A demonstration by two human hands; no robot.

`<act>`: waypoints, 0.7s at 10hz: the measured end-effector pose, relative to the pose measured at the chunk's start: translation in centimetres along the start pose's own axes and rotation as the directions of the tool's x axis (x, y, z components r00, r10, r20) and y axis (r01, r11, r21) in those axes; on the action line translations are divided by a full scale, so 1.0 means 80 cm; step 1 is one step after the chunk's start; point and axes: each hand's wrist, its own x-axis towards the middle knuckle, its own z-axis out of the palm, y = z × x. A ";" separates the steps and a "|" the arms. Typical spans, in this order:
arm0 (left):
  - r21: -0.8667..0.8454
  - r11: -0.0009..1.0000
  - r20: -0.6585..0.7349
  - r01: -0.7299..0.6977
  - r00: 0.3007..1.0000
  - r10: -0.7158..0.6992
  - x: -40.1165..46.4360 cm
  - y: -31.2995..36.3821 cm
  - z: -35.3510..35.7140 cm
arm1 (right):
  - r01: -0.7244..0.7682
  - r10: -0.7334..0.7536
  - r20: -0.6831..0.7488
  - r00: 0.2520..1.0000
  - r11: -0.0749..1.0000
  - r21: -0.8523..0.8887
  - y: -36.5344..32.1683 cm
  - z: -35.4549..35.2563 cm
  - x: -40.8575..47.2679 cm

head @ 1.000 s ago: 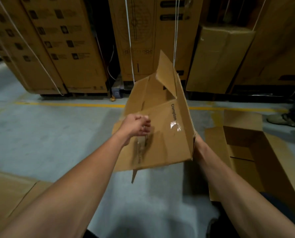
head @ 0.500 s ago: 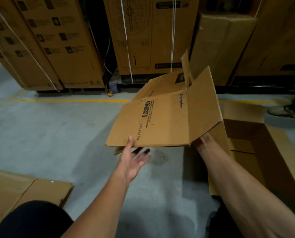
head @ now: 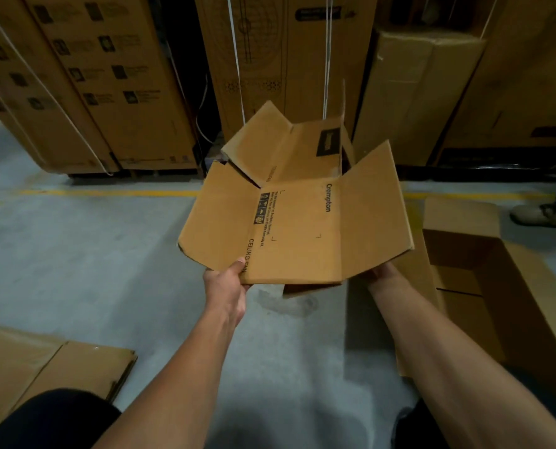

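Two hands hold a half-open carton in the air above the floor.

Head view: the left hand pinches the near edge of the carton, thumb on top. The right hand is under the right flap with its fingers hidden, so I cannot tell if it grips. The carton hangs over the floor, near an open box. The flaps are loose, so I think it may slip from the thin pinch.

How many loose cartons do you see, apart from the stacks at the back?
3: the Crompton carton held by the left hand and right hand; an open carton on the floor, right; flattened cardboard, lower left. Others may be hidden.
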 end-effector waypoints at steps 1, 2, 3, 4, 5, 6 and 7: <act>0.008 1.000 0.004 -0.026 1.000 0.026 0.001 0.008 -0.003 | -0.126 0.125 0.023 0.992 0.990 0.068 0.001 0.014 -0.022; -0.040 0.999 0.004 -0.027 1.000 0.027 0.007 0.010 -0.008 | -0.054 0.058 0.031 0.998 0.992 -0.118 0.007 0.005 -0.006; -0.089 0.996 0.010 -0.026 1.000 0.027 0.009 0.013 -0.006 | -0.003 0.062 0.097 0.993 0.853 -0.521 0.006 0.012 0.015; -0.114 0.993 -0.019 -0.029 0.999 0.027 0.015 0.017 0.001 | 0.059 0.149 0.156 0.976 0.510 -0.858 0.000 0.024 0.047; -0.152 0.988 -0.015 -0.031 0.999 0.029 0.022 0.024 0.013 | 0.074 0.263 0.120 0.957 0.178 -0.981 -0.003 0.026 0.054; -0.159 0.986 0.015 -0.050 0.998 0.053 0.029 0.033 0.027 | 0.094 0.479 0.099 0.872 0.034 -0.995 -0.017 0.024 0.040; -0.168 0.984 0.014 -0.065 0.998 0.068 0.032 0.040 0.038 | -0.017 0.713 0.345 0.611 0.448 -0.894 -0.013 0.016 0.028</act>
